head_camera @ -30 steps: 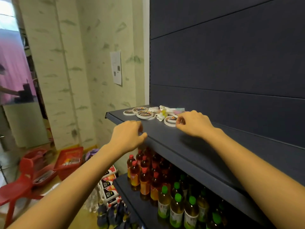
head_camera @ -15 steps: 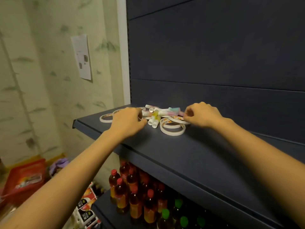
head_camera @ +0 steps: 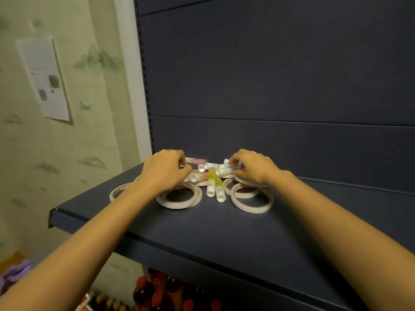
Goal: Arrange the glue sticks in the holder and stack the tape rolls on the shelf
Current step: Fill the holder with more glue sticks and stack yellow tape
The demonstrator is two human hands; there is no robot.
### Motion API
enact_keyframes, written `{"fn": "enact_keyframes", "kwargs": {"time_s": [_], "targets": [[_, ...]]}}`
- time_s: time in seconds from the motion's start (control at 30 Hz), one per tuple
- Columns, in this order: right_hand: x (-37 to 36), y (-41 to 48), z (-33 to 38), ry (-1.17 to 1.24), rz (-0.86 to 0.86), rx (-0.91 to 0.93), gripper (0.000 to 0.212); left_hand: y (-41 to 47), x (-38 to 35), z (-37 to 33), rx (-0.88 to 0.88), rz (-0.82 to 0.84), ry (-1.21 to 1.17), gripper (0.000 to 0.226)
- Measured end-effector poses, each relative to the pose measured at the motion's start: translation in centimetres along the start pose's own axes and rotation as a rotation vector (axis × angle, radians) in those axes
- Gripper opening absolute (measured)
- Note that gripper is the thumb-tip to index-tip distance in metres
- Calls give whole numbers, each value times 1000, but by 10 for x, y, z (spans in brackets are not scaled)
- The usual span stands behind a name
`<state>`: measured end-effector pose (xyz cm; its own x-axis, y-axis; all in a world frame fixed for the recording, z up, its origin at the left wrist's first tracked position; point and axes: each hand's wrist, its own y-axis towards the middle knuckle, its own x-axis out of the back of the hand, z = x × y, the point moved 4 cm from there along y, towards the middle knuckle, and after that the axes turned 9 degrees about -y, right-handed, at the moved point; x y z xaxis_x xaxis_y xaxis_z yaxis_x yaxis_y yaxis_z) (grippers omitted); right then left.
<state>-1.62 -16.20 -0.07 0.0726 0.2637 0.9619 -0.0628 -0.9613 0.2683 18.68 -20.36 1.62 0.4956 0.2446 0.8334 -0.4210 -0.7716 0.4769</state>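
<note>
On the dark blue metal shelf (head_camera: pixel 224 232), the right hand (head_camera: pixel 253 169) pinches a white plastic glue stick (head_camera: pixel 225 171); what the curled left hand (head_camera: pixel 165 172) grips cannot be told.

The left hand (head_camera: pixel 165 173) has gone from the shelf (head_camera: pixel 202 232) lip to the glue sticks (head_camera: pixel 213 185) (right hand (head_camera: pixel 253 168) too).
</note>
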Motion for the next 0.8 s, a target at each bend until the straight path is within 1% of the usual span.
{"fn": "enact_keyframes", "kwargs": {"time_s": [0.17, 0.27, 0.43, 0.53, 0.67, 0.8], "targets": [[-8, 13, 13, -92, -6, -27, 28, 9, -7, 16, -48, 43, -36, 22], [-11, 19, 15, -168, -4, -34, 30, 11, -9, 23, -76, 49, -39, 21], [-11, 25, 23, -349, -9, 28, 30, 15, -11, 31, -100, 58, -65, 22], [-2, 24, 21, -359, -15, 37, 30, 19, -13, 30, -112, 59, -79, 22], [17, 14, 13, -372, -18, 15, 39, 28, -16, 19, -129, 69, -107, 24], [33, -5, 0, -335, 34, -47, 42, 40, -30, 5, -133, 163, -92, 27]]}}
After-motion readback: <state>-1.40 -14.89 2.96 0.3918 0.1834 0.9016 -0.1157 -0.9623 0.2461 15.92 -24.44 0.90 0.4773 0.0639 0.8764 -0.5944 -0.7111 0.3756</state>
